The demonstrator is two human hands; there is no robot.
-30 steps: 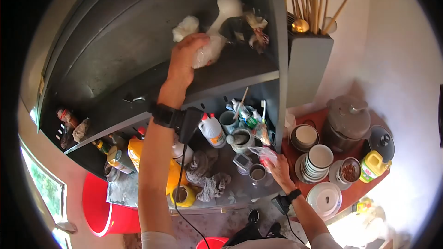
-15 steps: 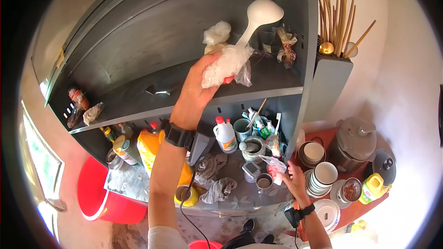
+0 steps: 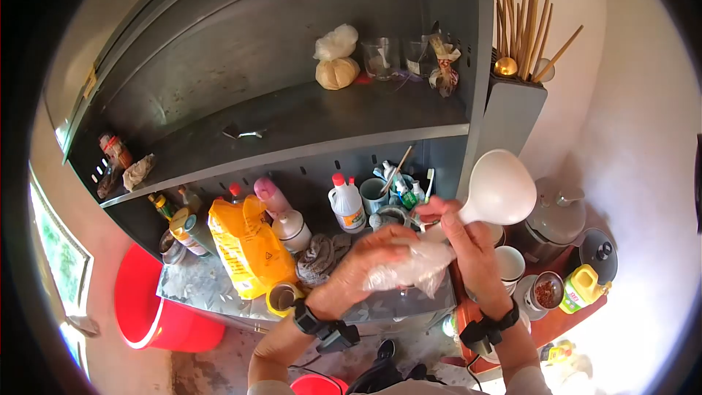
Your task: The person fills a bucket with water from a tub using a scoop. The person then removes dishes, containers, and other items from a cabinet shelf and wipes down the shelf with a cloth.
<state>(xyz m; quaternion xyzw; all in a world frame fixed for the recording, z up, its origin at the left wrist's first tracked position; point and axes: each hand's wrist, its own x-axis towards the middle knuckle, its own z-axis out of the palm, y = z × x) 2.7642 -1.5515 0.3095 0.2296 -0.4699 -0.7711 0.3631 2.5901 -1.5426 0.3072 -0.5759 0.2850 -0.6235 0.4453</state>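
Observation:
Over the lower shelf, my left hand [image 3: 373, 263] is closed on a clear plastic bag with whitish contents [image 3: 413, 267]. My right hand [image 3: 464, 238] is closed around the handle of a white ladle [image 3: 501, 189], close beside the bag. The ladle's bowl points up and to the right, and its handle end is hidden at the bag. Behind my hands are a grey mortar, partly hidden, a grey-green cup [image 3: 374, 194] with toothbrushes, and a white bottle with a red cap [image 3: 346, 205].
The upper shelf [image 3: 292, 117] holds a knotted bag [image 3: 337, 72] and two glasses. On the left are a yellow bag [image 3: 248, 249], bottles and a red tub [image 3: 175, 322]. On the right are a pot [image 3: 548, 216], bowls, a yellow jug [image 3: 583, 287] and a chopstick holder [image 3: 512, 117].
My left hand has come down from the upper shelf with the bag and ladle. My right hand has risen to meet it and taken hold of the ladle's handle.

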